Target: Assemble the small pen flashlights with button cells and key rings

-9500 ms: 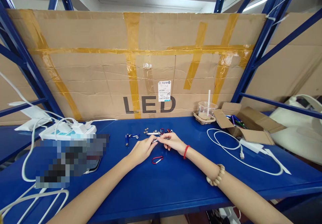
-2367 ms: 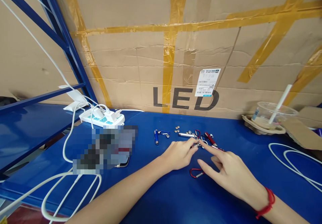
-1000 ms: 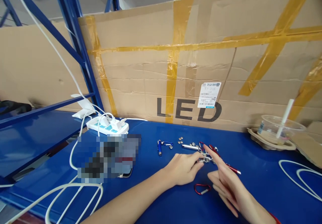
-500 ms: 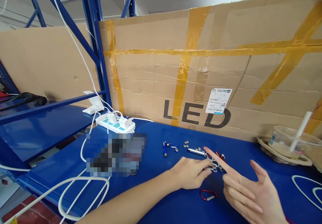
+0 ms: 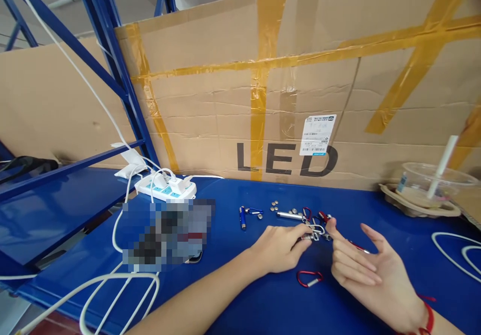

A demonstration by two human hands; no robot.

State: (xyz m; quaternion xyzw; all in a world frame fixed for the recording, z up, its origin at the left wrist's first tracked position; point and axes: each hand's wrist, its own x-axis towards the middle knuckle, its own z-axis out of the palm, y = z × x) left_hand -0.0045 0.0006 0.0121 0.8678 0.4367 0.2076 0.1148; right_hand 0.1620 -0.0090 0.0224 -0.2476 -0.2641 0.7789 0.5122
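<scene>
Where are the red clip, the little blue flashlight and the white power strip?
red clip point(image 5: 298, 278), head view, on its red left curve.
little blue flashlight point(image 5: 242, 218), head view, middle of its barrel.
white power strip point(image 5: 165, 191), head view, on its top face.

Head camera, forward-down, close over blue bench point(image 5: 263, 315).

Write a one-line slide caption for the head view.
Left hand pinches a small silver keychain piece on the blue shelf; right hand open beside it, red carabiner lying nearby.
</scene>
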